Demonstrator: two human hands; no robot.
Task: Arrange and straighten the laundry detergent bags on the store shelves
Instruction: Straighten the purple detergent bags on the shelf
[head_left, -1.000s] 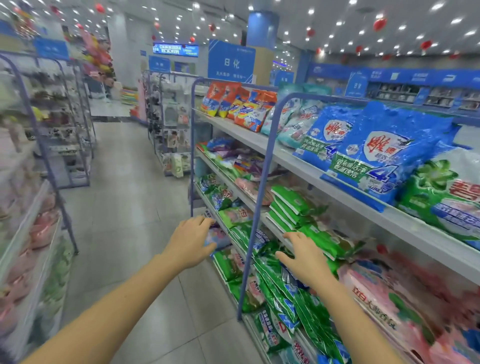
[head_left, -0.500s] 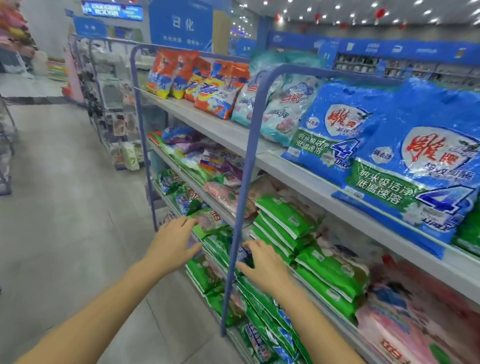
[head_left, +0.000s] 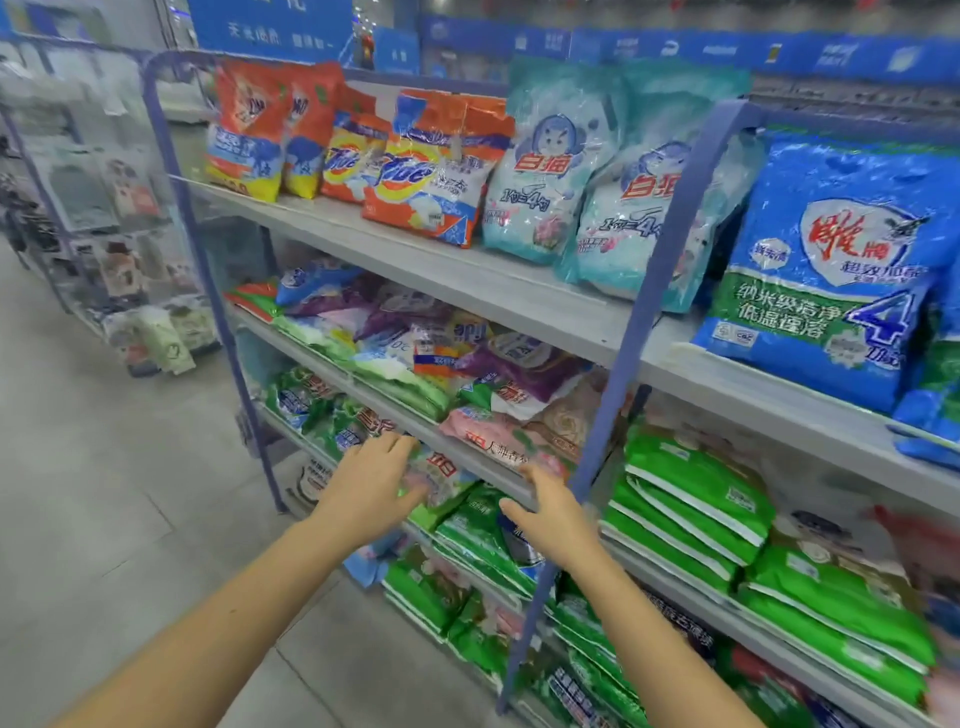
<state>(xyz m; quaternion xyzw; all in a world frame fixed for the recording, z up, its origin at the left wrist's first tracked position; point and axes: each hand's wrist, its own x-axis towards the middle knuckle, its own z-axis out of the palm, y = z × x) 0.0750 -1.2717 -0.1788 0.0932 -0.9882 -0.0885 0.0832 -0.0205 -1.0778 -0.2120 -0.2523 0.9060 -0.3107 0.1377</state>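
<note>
Grey store shelves with blue uprights hold detergent bags. Orange bags, pale teal bags and a big blue bag stand on the top shelf. A jumbled pile of purple, green and pink bags lies on the second shelf. Green bags are stacked lower right. My left hand, fingers straight, reaches to a pale green bag on the third shelf. My right hand, also open, hovers at the second shelf's front edge near a pink bag.
A blue upright post rises just right of my right hand; another stands at the unit's left end. Grey tiled aisle floor lies to the left. A further rack with hanging goods stands behind.
The view has moved closer and further down the aisle. Both hands rose from the lower green bags up to the third and second shelf level.
</note>
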